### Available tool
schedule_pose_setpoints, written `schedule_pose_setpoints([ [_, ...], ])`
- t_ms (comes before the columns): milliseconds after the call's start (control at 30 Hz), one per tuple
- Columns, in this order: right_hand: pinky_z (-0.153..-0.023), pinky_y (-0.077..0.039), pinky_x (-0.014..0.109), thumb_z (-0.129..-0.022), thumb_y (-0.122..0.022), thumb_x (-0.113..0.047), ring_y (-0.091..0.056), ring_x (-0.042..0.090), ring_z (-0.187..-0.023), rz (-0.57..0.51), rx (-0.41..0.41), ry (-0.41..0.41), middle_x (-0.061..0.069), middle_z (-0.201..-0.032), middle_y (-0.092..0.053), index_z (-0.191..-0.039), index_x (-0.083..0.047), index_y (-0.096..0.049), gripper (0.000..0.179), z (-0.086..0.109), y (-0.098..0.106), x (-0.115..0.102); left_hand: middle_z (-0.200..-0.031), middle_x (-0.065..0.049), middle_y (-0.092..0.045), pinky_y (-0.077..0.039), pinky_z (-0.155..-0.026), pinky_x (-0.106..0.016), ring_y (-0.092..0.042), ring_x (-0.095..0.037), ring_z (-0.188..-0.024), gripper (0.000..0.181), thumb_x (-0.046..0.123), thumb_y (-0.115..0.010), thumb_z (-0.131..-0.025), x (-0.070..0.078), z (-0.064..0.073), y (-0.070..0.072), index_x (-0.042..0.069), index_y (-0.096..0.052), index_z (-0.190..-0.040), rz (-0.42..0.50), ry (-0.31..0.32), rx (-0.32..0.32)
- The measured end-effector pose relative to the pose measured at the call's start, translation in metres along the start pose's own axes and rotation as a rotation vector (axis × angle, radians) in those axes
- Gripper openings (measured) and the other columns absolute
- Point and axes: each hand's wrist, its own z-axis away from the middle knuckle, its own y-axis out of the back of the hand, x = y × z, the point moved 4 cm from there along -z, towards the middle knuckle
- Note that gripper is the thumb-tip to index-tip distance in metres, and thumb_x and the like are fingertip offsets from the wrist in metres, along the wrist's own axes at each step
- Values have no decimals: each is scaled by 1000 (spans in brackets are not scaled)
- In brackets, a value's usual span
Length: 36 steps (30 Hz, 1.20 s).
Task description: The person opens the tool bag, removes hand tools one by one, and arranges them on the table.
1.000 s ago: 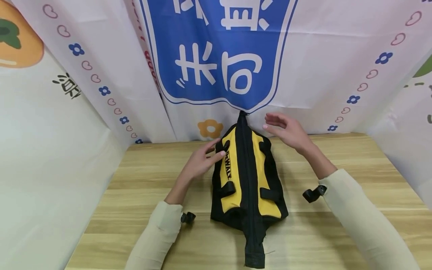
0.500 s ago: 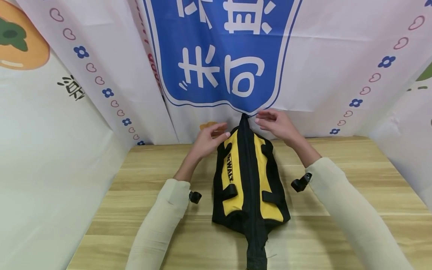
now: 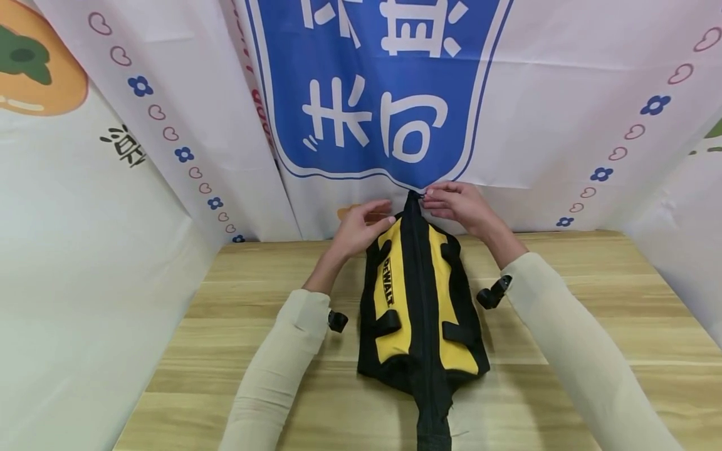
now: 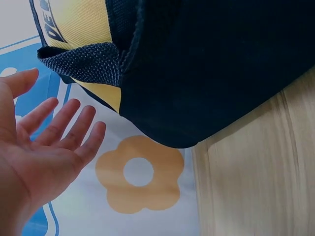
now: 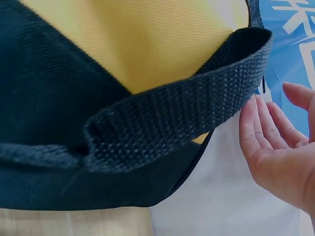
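Observation:
A black and yellow tool bag [image 3: 420,282] marked DEWALT lies on the table, its zipper [image 3: 424,300] running lengthwise along the top. My left hand [image 3: 356,233] is beside the bag's far left corner, fingers spread and thumb apart; in the left wrist view that hand [image 4: 44,160] holds nothing near a webbing loop [image 4: 83,64]. At the zipper's far end tab [image 3: 414,202], my right hand [image 3: 465,208] has its fingertips close by; the head view does not settle whether they touch. The right wrist view has this hand [image 5: 283,152] with extended fingers below a webbing strap [image 5: 172,123].
The wooden table [image 3: 242,326] ends at a white backdrop [image 3: 564,125] with a blue printed shield [image 3: 350,150], close behind the bag. A side cloth [image 3: 84,263] stands at the left. Toward me, the bag's near end tab [image 3: 434,426] extends over the tabletop.
My left hand has moved forward and right, from the bag's left side to its far corner. The right hand has shifted left toward the far tab. The bag's shape looks the same.

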Motion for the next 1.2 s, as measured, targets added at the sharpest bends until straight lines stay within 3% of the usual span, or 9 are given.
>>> schedule_pose_setpoints([
  [267,-81,-64,25,-105,-70,-17,-77,12,-93,37,25,-31,-2,-104,-78,-132,1,-66,33,-8,-4,-1,-145,-11,-69,-53,-114,-46,-69,-30,-130,52,31,-69,-105,2,-3,1,8,-61,-151,-14,23,1],
  [600,-74,-61,24,-105,-72,-20,-73,8,-83,149,9,-71,-8,-91,-79,-132,0,-69,34,-6,-1,-6,-146,-11,-68,-50,-117,-45,-66,-29,-133,48,26,-65,-107,10,-17,2,11,-60,-153,-36,41,-51],
  [733,-76,-60,25,-106,-70,-22,-72,10,-83,157,-27,-105,-6,-96,-79,-131,-3,-71,32,-5,-1,-8,-148,-10,-68,-51,-117,-44,-65,-29,-133,44,17,-61,-109,11,-31,4,11,-61,-152,-47,0,-74],
  [967,-79,-59,28,-107,-67,-22,-70,13,-83,102,-62,-172,-4,-99,-77,-127,-9,-72,24,-4,-3,-8,-147,-9,-68,-53,-115,-41,-65,-25,-133,41,12,-56,-109,13,-52,-1,14,-65,-150,-144,-70,-169],
  [1200,-74,-57,27,-109,-64,-19,-68,12,-78,73,-79,-196,-3,-97,-75,-125,-11,-71,20,-3,-2,-7,-144,-9,-69,-53,-113,-39,-67,-24,-130,37,7,-60,-108,9,-63,-9,11,-69,-144,-101,-108,-207],
])
